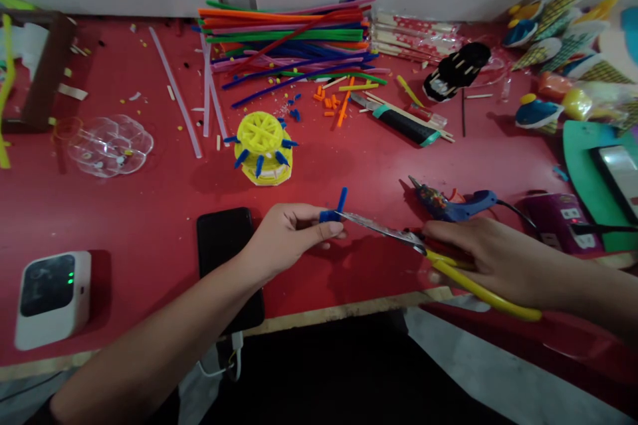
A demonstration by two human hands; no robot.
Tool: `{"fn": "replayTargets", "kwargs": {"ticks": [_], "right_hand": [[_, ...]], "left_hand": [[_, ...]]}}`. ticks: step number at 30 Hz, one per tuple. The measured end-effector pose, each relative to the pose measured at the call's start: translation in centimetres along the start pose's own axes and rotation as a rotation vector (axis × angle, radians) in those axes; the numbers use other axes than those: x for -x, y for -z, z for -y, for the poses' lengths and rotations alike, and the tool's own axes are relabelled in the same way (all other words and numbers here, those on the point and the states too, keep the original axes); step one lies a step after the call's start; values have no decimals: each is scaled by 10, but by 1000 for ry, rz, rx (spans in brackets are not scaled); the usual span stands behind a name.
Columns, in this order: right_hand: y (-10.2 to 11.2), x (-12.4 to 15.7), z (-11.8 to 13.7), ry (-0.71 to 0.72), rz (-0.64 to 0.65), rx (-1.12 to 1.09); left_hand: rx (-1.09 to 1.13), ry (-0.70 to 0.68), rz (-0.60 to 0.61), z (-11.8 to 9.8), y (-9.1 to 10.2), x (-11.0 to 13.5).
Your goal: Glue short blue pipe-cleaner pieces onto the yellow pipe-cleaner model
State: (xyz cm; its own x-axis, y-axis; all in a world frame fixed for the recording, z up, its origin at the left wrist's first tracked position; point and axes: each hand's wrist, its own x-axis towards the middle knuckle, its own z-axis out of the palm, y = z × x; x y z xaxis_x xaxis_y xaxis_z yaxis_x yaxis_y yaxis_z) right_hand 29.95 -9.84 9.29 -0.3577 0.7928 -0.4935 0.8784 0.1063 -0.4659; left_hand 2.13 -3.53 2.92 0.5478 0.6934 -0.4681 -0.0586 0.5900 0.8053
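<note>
Between the thumb and fingers of my left hand (294,236) is a short blue pipe cleaner (342,199), one piece of it standing up. My right hand (488,259) grips yellow-handled scissors (383,229), whose blade tips meet the blue piece just beyond my left fingertips. Whether the blades have cut into it I cannot tell. Just behind my left hand stands a round yellow pipe-cleaner model (262,146) with several blue pieces sticking out around its side.
A black phone (224,239) lies beside my left forearm. Colourful pipe cleaners (289,36) are heaped at the back. A utility knife (406,123) and glue gun (451,202) lie right of centre. A clear compartment dish (112,146) and a white device (54,299) are at left.
</note>
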Motion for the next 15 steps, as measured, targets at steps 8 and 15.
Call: {"fn": "replayTargets", "kwargs": {"ticks": [8, 15], "right_hand": [[1, 1, -9, 2, 35, 16], [2, -1, -8, 13, 68, -40]], "left_hand": [[-29, 26, 51, -4, 1, -1], [-14, 48, 72, -4, 2, -2]]}}
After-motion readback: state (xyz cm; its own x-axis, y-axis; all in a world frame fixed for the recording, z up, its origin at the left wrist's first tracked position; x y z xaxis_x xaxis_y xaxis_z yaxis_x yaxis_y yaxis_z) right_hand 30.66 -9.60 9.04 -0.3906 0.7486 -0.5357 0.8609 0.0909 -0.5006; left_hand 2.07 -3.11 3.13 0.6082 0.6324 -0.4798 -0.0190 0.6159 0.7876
